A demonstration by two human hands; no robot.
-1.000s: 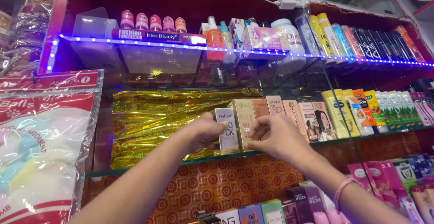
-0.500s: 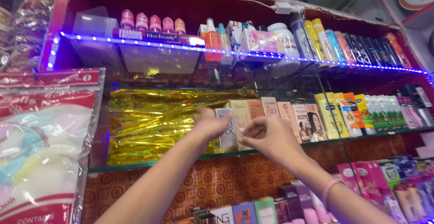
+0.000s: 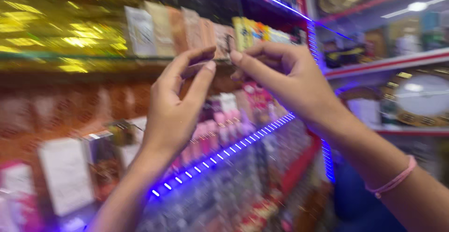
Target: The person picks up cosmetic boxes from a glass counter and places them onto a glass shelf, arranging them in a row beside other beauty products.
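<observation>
both hands are up in front of the shop shelves. the left hand (image 3: pixel 175 105) pinches its thumb and finger almost shut. the right hand (image 3: pixel 285 80) is curled with fingertips pinched. the picture is too blurry to tell what they hold. tall pale cardboard boxes (image 3: pixel 163 28) stand just behind, above a blue strip of little lights (image 3: pixel 234 148).

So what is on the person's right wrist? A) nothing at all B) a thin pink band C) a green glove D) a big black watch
B: a thin pink band circles the wrist below the right hand, which is raised near the left hand in front of the blurred shelves of small boxes.
</observation>
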